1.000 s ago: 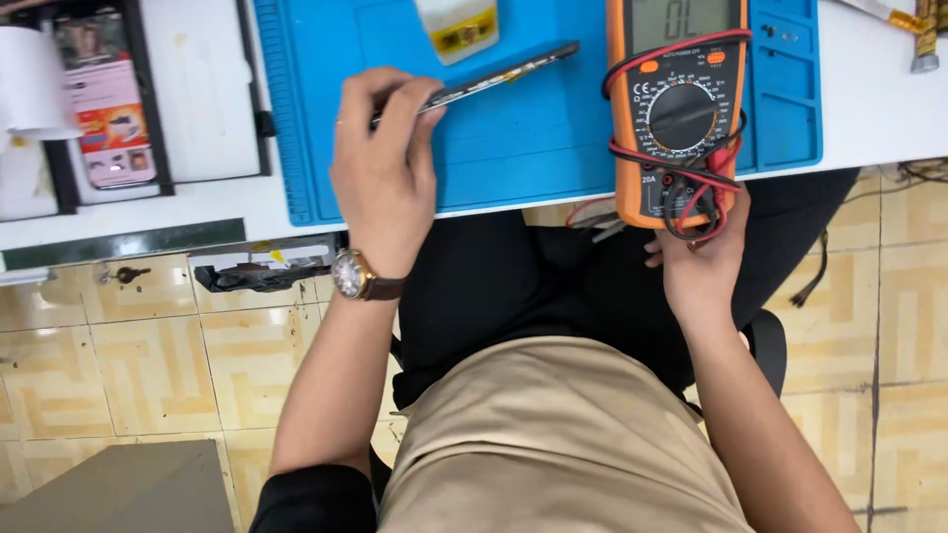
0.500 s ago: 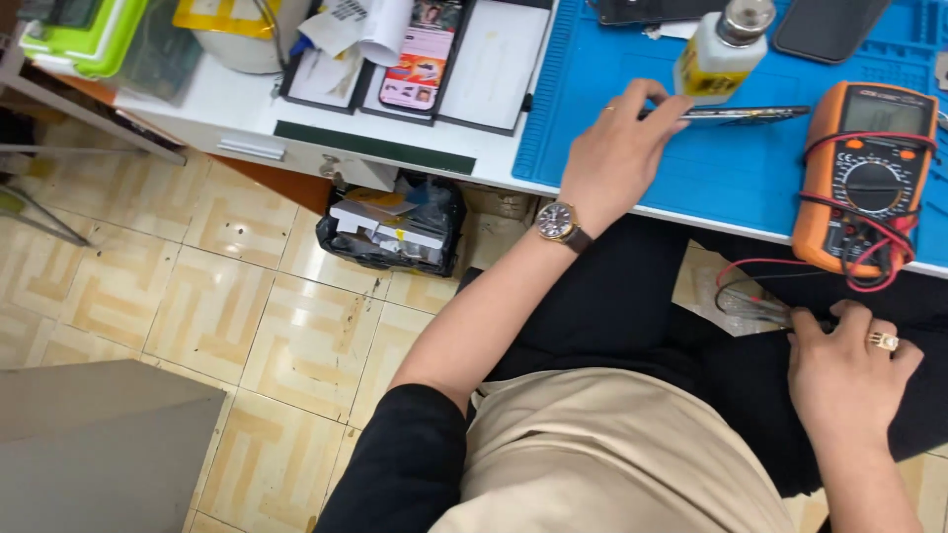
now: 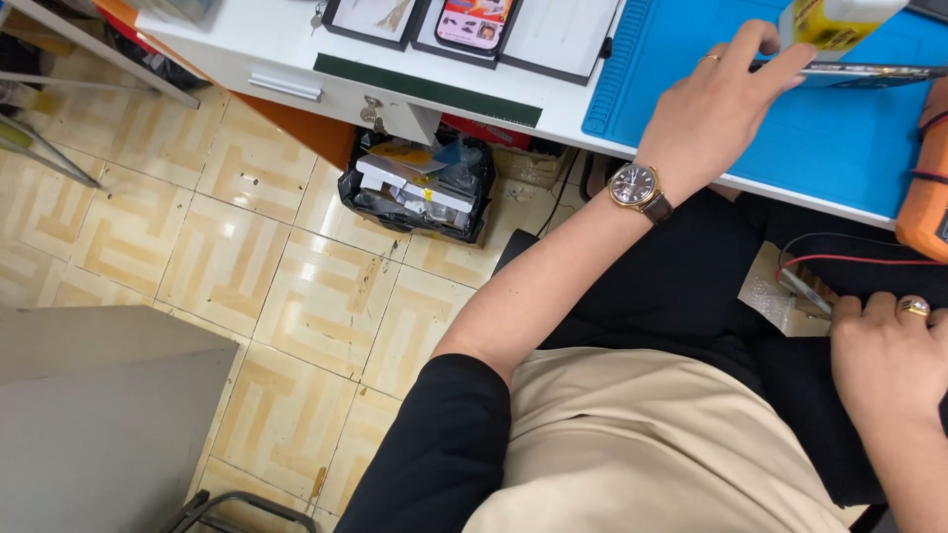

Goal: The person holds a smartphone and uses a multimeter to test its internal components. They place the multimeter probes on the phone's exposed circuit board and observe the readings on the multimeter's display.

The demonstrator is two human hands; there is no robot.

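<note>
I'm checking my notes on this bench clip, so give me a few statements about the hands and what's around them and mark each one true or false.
1. The left hand rests on the blue mat, fingers on a thin flat tool. True.
2. The left wrist is bare. False: it wears a round wristwatch on a brown strap.
3. The right hand is down at the lap, by the red and black test leads. True.
4. The orange multimeter sits on the floor. False: it lies on the bench at the right edge.
5. A black bag of boxes stands on the tiled floor under the bench. True.
</note>
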